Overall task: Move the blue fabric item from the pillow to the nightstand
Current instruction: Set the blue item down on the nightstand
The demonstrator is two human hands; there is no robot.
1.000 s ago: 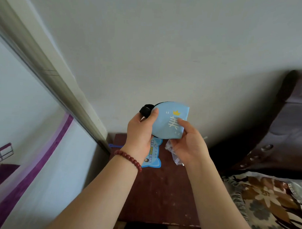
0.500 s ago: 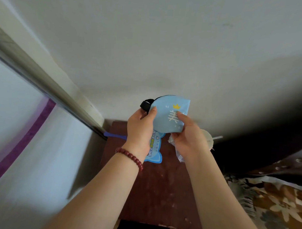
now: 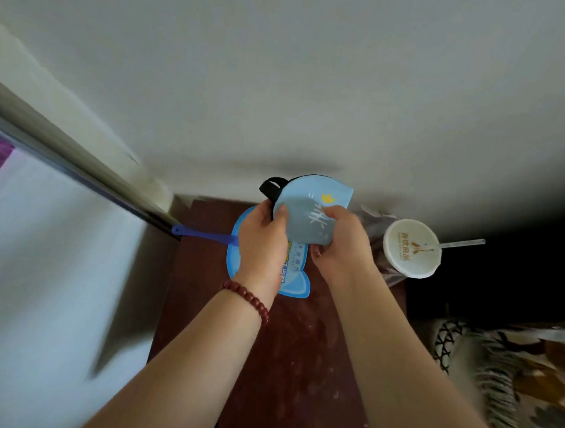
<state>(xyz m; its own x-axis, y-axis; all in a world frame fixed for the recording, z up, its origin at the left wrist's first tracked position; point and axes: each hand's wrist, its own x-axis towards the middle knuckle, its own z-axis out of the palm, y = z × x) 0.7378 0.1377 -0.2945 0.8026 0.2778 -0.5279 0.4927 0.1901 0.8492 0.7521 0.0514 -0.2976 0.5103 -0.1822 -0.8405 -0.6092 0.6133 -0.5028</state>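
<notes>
Compared with the view half a second before, the head camera had tipped further down: more of the dark reddish-brown wooden nightstand showed, and a round white lidded drink cup with a clear straw, then mostly hidden behind the right hand, stood in plain sight at about 3 o'clock from the hands. Both hands had stayed on the fabric piece in much the same grip.

The light blue fabric item with a black strap was held in the air above the far part of the nightstand, close to the grey wall. It was rounded at the top, edged in black, and printed with a small yellow crown and pale white strokes (the lettering was too blurred to read). Its black strap looped out at about 10 o'clock.

The left hand, a red bead bracelet on its wrist, pinched the item's left edge between thumb and curled fingers. The right hand pinched the lower right part, thumb on the front face.

Under the hands lay a flat blue plastic hand fan, its darker blue handle pointing toward 9 o'clock. A patterned blanket lay at 4 o'clock.
</notes>
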